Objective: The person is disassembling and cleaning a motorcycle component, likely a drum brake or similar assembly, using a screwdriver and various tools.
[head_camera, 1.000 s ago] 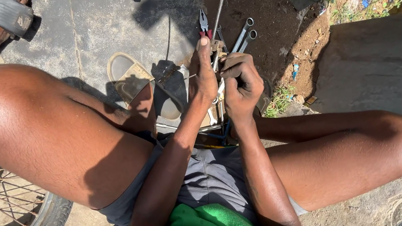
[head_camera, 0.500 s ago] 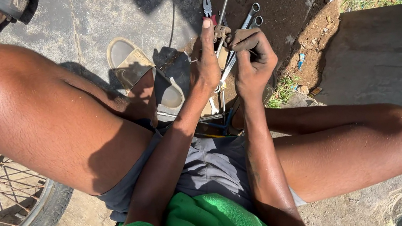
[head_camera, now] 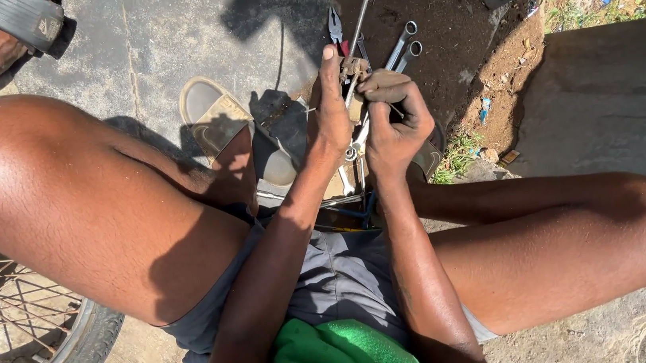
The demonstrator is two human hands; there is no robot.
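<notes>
Both hands grip a small rusty metal part [head_camera: 351,70] on a thin rod [head_camera: 362,5], left hand [head_camera: 330,117] flat-fingered beside it, right hand [head_camera: 396,114] closed just below; judged light, rigid, greasy, best pinched at its body.

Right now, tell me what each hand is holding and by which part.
Both hands grip one small rusty metal part: the left hand braces its left side, the right hand closes fingers on its right side. Its exact kind cannot be told.
</notes>
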